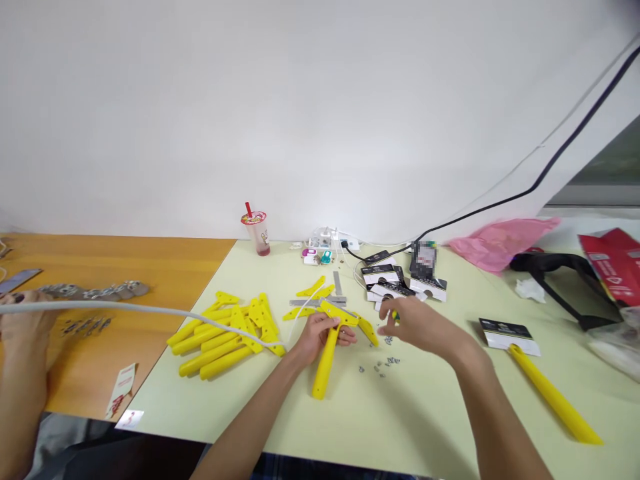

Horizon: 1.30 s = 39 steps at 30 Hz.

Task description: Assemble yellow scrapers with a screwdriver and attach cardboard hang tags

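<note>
My left hand is closed around a yellow plastic scraper handle, its wide head pointing up and its grip angled toward me. Just right of it, my right hand is raised over the table with its fingers curled. A small yellow-green bit shows between those fingers, too hidden to name. Below the right hand lie several small metal screws or nuts. Behind the held handle are loose yellow head plates and flat metal strips. A pile of yellow handles lies to the left.
Black-and-white cards lie near a power strip. A drink cup stands at the back. On the right are a long yellow piece and a pink bag. A white cable crosses the left; another person's hand is beyond.
</note>
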Each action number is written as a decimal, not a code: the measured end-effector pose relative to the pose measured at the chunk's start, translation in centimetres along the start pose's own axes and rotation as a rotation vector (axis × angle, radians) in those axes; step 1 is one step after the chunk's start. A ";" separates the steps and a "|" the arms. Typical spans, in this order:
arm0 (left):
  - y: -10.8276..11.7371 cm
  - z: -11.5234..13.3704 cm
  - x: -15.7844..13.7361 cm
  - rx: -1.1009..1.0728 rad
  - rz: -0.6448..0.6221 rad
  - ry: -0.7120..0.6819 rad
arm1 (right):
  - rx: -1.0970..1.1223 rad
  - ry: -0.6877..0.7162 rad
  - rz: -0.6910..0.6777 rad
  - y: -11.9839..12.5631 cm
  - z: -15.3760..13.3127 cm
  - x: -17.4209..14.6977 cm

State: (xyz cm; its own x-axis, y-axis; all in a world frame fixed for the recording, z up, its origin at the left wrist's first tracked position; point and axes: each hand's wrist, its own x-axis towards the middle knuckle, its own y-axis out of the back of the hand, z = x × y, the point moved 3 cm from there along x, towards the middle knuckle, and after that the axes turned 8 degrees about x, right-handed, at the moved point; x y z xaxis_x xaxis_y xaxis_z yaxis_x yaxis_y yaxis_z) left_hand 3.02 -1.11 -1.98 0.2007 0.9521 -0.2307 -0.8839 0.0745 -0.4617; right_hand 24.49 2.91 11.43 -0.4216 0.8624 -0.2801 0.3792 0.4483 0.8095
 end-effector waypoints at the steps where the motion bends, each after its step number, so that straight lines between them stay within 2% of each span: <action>1: 0.0 -0.1 0.0 0.004 0.000 -0.002 | -0.002 -0.040 -0.001 -1.2 0.8 -0.3; 5: 0.3 -0.3 0.1 0.024 0.017 0.003 | 0.046 -0.132 0.071 -5.1 3.3 -2.6; 9: 0.2 -0.2 0.0 0.044 0.049 0.009 | 0.085 -0.158 0.141 -7.0 4.9 -5.1; 12: 0.1 -0.1 0.2 0.071 0.051 0.019 | 0.111 -0.154 0.193 -7.4 5.7 -5.9; 17: 0.3 -0.1 0.4 0.105 0.046 0.015 | 0.140 -0.167 0.229 -7.9 6.2 -5.1; 29: 0.1 -0.3 0.6 0.075 0.028 0.024 | 0.165 -0.002 0.078 -9.2 4.1 -3.3; 35: 0.2 -0.2 0.8 0.028 0.056 -0.005 | 0.120 -0.060 0.106 -9.4 4.5 -2.3; 39: 0.3 -0.3 0.9 0.010 0.064 -0.026 | 0.146 0.028 0.057 -9.8 3.5 -1.6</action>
State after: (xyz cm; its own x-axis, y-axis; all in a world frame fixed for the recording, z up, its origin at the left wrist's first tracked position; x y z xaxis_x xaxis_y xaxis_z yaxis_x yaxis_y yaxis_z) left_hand 3.08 -0.28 -2.58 0.1325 0.9625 -0.2368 -0.8986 0.0159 -0.4385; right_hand 24.35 -2.05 2.15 -0.4183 0.8813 -0.2197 0.5177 0.4301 0.7396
